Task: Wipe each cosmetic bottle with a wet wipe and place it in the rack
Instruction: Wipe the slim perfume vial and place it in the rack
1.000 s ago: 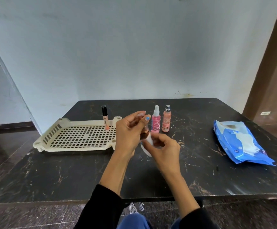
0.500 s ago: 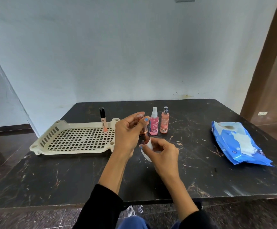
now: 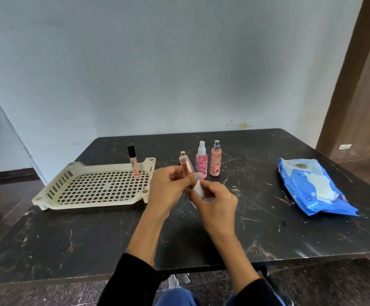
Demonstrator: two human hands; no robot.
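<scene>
The bottle is held tilted above the table, the left hand gripping its body while the right hand pinches the wipe against its base. Wet glass could slip toward the rack. Since a second ago, more of the bottle shows above the fingers.

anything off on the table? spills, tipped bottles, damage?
Nothing stands out. The lip gloss stands upright in the rack, two spray bottles stand upright on the table, and the wipes pack lies flat. No spill visible.
</scene>
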